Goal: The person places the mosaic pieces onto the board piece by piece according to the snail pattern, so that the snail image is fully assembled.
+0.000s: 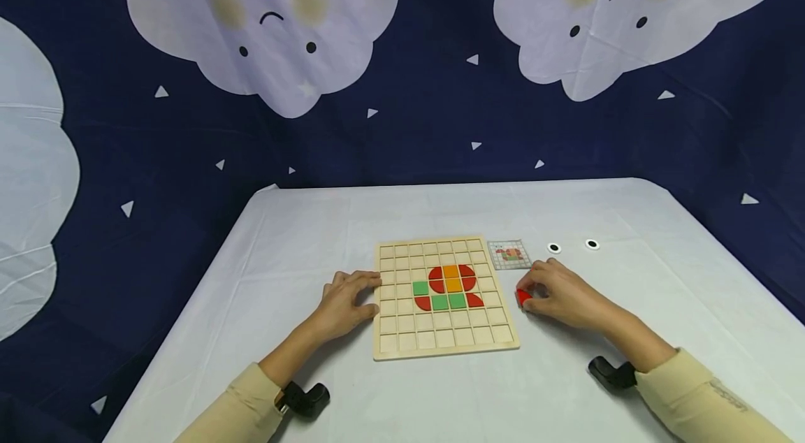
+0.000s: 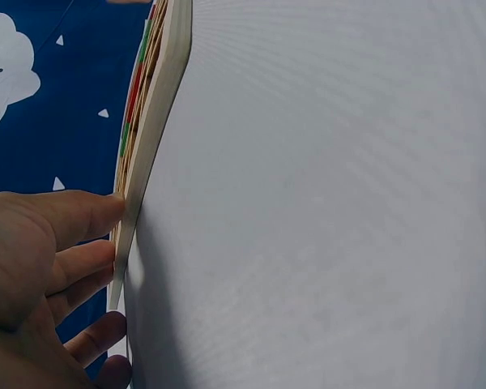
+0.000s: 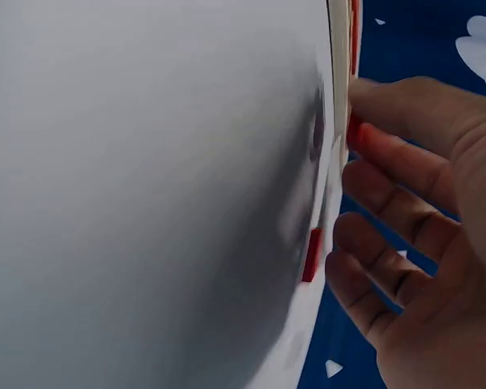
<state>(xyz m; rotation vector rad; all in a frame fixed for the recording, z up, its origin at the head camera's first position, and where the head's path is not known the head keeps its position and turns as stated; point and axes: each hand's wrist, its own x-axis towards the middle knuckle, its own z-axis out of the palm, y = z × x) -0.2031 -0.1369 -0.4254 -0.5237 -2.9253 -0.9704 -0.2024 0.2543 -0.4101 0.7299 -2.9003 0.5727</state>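
A square wooden grid board [image 1: 393, 343] lies on the table, with red, green and orange tiles [image 1: 451, 285] set near its middle. At its left edge, my left hand [image 1: 342, 303] touches the frame with relaxed fingers and thumb. To the board's right, my right hand [image 1: 562, 295] pinches a small red tile [image 3: 354, 131] between thumb and index finger. In the right wrist view another red piece [image 3: 312, 255] lies on the table below the fingers. Behind the right hand, a picture card [image 1: 499, 263] with a small coloured design touches or nearly touches the board.
Two white discs with black centres, an eye-like disc [image 1: 553, 248] and its match [image 1: 592, 244], lie at the back right of the white table [image 1: 327, 219]. A dark blue curtain [image 1: 434, 149] with clouds hangs behind. Black wrist-worn devices sit at both sleeves.
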